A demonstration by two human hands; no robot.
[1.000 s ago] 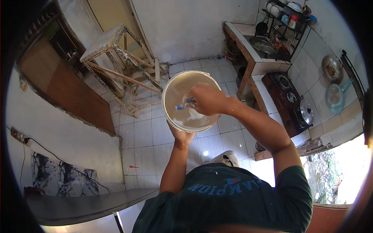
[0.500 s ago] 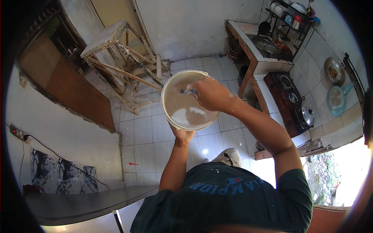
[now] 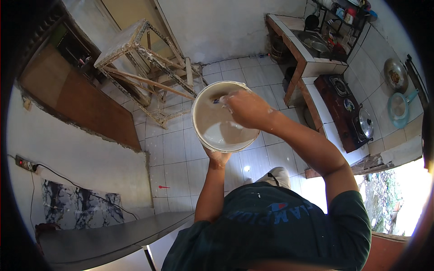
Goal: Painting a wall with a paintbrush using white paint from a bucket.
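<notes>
A white bucket (image 3: 201,143) is held up in front of my body, its mouth facing me. Pale, whitish liquid (image 3: 212,133) lies in its lower part, with a bright patch and a shadow on it. My left hand (image 3: 219,156) grips the bucket from below at its near side, the fingers mostly hidden behind it. Over the mouth reaches my right hand (image 3: 246,108), its fingers smeared white and closed. A small bluish thing (image 3: 216,100) sticks out from them against the inner wall; its kind cannot be made out.
A paint-spattered wooden stand (image 3: 135,54) is at the far left, beside a brown door (image 3: 86,95). To the right run a tiled counter (image 3: 325,117), a stove (image 3: 346,106) and a dish rack (image 3: 343,22). A small red object (image 3: 163,187) lies on the tiled floor.
My right hand and the bluish thing have shifted slightly within the bucket's mouth, toward its far wall. The whole view has turned a little; my left hand keeps its hold.
</notes>
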